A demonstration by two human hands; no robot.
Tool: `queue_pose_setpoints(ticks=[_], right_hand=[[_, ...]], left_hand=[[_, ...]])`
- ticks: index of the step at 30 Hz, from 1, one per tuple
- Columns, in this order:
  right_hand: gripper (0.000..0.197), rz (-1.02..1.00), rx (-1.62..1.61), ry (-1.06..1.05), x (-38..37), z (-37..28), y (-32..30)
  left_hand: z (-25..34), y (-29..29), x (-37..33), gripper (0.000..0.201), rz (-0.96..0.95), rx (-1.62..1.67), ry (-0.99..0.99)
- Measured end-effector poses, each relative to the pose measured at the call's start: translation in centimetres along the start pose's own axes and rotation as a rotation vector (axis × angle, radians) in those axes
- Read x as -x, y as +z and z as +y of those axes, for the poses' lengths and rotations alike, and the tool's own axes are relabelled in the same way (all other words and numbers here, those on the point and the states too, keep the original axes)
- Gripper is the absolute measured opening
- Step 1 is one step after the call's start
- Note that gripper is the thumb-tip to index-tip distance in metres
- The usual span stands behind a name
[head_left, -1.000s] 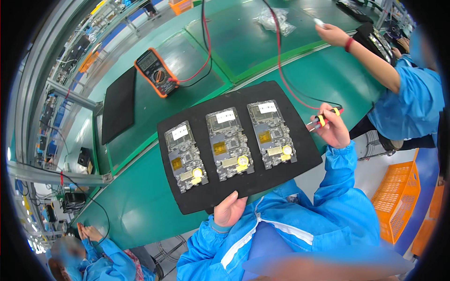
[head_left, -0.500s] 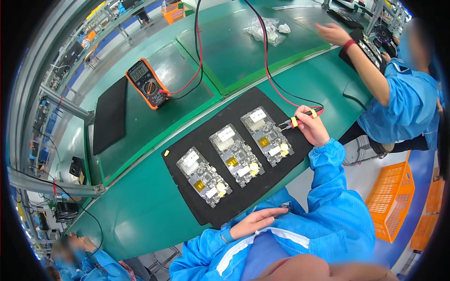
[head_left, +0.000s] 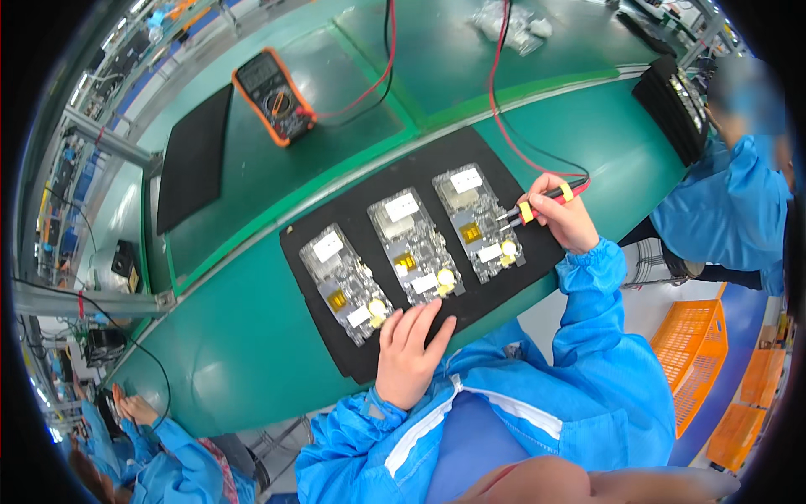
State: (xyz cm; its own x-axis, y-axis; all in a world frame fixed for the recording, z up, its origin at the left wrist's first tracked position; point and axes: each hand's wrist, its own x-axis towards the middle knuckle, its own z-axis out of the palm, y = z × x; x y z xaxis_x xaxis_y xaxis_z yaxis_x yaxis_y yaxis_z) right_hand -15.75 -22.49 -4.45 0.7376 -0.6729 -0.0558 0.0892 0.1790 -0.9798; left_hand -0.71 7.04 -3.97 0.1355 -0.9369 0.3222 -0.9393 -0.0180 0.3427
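My right hand (head_left: pixel 564 217) is closed round a pair of multimeter probes (head_left: pixel 546 200), one red and one black, bound with yellow bands. Their metal tips are close to the right edge of the rightmost circuit board (head_left: pixel 483 227); whether they touch it I cannot tell. My left hand (head_left: pixel 411 354) lies with fingers apart at the front of the black mat (head_left: pixel 478 315), just below the middle circuit board (head_left: pixel 411 244) and holding nothing. A third circuit board (head_left: pixel 342 281) is on the mat's left side. Red and black leads run toward the orange-framed multimeter (head_left: pixel 274 96).
Beyond the mat, a dark flat pad (head_left: pixel 195 160) rests beside the multimeter. A clear plastic bag (head_left: pixel 510 27) lies farther back. At the right sit a co-worker (head_left: pixel 730 202) and more boards in a dark holder (head_left: pixel 676 109). An orange basket (head_left: pixel 688 361) stands at lower right.
My left hand has risen from my lap to the mat's front edge, fingers spread. My right hand still holds the probes by the rightmost board. The co-worker's outstretched arm has drawn back.
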Motion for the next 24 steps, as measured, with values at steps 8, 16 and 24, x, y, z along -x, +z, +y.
queue_pose_setpoints(ticks=[8, 16, 24], right_hand=[[0.016, -0.04, 0.01, 0.057, 0.5, 0.4, -0.7], [0.012, 0.047, 0.259, -0.338, 1.7, 1.3, -1.4], [0.015, -0.012, 0.353, -0.351, 2.6, 1.7, -1.3]], left_hand=[[2.9, 2.0, -3.1, 0.058, -0.176, -0.023, -0.01], [3.1, 5.2, -5.8, 0.073, -0.141, -0.083, -0.045], [2.8, 5.9, -5.5, 0.071, -0.113, -0.102, -0.026]])
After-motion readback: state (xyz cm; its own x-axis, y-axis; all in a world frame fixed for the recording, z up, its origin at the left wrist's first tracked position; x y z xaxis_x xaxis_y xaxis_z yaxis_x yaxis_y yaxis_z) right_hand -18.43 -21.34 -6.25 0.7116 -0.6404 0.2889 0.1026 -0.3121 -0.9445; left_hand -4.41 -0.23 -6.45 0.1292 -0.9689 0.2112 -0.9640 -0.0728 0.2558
